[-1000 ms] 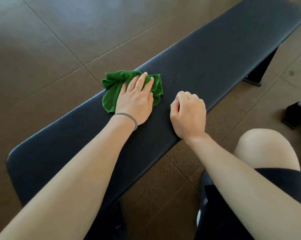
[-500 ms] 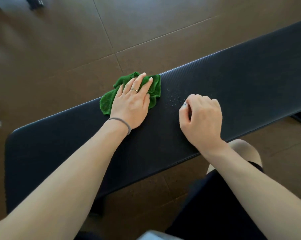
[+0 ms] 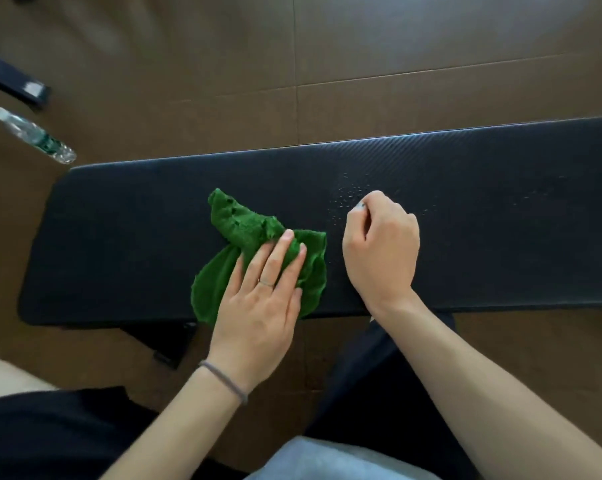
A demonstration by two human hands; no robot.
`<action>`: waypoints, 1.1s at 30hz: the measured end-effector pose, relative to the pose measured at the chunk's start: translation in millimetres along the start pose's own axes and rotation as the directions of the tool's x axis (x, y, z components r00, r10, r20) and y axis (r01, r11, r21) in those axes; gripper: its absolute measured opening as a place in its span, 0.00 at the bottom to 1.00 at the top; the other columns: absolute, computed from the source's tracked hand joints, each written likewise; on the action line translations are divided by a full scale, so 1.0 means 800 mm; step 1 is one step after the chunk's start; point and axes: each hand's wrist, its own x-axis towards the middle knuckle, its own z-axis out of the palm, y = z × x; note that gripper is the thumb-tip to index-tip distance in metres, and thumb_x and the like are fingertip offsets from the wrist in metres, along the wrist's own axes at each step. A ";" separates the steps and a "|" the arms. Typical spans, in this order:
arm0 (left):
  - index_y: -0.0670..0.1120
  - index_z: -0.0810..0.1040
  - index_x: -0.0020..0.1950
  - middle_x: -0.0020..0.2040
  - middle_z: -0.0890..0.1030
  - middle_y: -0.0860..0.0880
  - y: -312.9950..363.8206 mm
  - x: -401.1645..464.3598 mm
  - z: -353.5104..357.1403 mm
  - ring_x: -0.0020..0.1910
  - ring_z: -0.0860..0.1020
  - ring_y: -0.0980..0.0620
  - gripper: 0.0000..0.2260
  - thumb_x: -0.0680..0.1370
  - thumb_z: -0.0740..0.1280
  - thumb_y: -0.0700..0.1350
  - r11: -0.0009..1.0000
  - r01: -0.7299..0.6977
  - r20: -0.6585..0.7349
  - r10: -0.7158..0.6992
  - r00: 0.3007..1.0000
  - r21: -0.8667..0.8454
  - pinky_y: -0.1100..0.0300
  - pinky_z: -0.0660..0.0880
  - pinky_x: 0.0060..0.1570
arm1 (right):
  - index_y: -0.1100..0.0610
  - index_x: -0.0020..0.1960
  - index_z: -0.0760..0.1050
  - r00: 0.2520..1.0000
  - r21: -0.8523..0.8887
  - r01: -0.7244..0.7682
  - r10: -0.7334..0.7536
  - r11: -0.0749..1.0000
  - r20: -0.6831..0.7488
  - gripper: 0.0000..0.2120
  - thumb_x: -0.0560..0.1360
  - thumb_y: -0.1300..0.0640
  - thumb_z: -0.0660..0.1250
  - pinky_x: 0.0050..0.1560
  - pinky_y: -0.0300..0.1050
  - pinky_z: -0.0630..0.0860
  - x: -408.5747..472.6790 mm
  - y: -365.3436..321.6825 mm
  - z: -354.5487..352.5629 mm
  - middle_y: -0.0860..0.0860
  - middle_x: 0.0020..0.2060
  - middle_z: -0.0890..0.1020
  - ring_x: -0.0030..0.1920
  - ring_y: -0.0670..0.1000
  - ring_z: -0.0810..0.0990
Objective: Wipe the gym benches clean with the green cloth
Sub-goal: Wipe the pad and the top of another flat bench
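A long black padded gym bench (image 3: 483, 188) runs across the view. The crumpled green cloth (image 3: 237, 226) lies on its left half, and one corner hangs over the near edge. My left hand (image 3: 261, 306) presses flat on the cloth with straight fingers. My right hand (image 3: 379, 247) rests on the bench just right of the cloth, its fingers curled into a loose fist that holds nothing. Small water droplets (image 3: 349, 194) dot the pad beside the right knuckles.
A clear plastic water bottle (image 3: 33, 136) lies on the brown tiled floor beyond the bench's left end. A dark bar of other equipment (image 3: 12, 79) sits at the far left. The bench's leg (image 3: 161, 341) is below the near edge, by my knees.
The view has swung round so the bench lies level across the frame. My left hand has dragged the cloth from the far edge to the near edge. The right fist stays put.
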 end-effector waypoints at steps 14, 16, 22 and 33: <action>0.49 0.60 0.83 0.84 0.54 0.51 0.028 0.022 0.005 0.81 0.58 0.48 0.24 0.87 0.50 0.52 0.989 -0.145 -0.014 0.145 0.989 0.015 0.44 0.57 0.79 | 0.55 0.38 0.68 0.996 -0.010 0.002 -0.003 1.000 -0.092 0.12 0.81 0.56 0.56 0.45 0.53 0.71 0.013 0.043 -0.041 0.49 0.31 0.73 0.31 0.51 0.69; 0.50 0.61 0.83 0.84 0.56 0.52 -0.011 -0.006 0.000 0.80 0.62 0.48 0.23 0.86 0.52 0.52 0.978 -0.205 -0.009 0.206 0.979 0.034 0.45 0.60 0.78 | 0.54 0.38 0.68 0.997 -0.040 0.016 -0.019 0.999 -0.081 0.13 0.81 0.55 0.56 0.43 0.50 0.68 0.009 0.042 -0.036 0.49 0.30 0.73 0.31 0.50 0.69; 0.47 0.65 0.81 0.83 0.58 0.50 -0.004 0.020 0.003 0.80 0.62 0.45 0.24 0.85 0.52 0.50 0.995 -0.094 -0.068 0.097 0.993 0.042 0.41 0.62 0.76 | 0.54 0.39 0.69 0.996 -0.138 0.045 -0.056 0.989 -0.075 0.12 0.81 0.55 0.57 0.43 0.45 0.62 0.002 0.042 -0.033 0.50 0.32 0.75 0.33 0.50 0.71; 0.51 0.62 0.82 0.84 0.56 0.52 -0.006 0.031 -0.007 0.80 0.63 0.48 0.24 0.86 0.52 0.52 0.938 -0.345 0.003 0.345 0.939 0.030 0.46 0.61 0.78 | 0.54 0.37 0.66 0.991 -0.131 -0.001 -0.016 0.991 -0.133 0.12 0.80 0.57 0.57 0.40 0.48 0.65 0.001 0.057 -0.051 0.48 0.30 0.71 0.30 0.48 0.66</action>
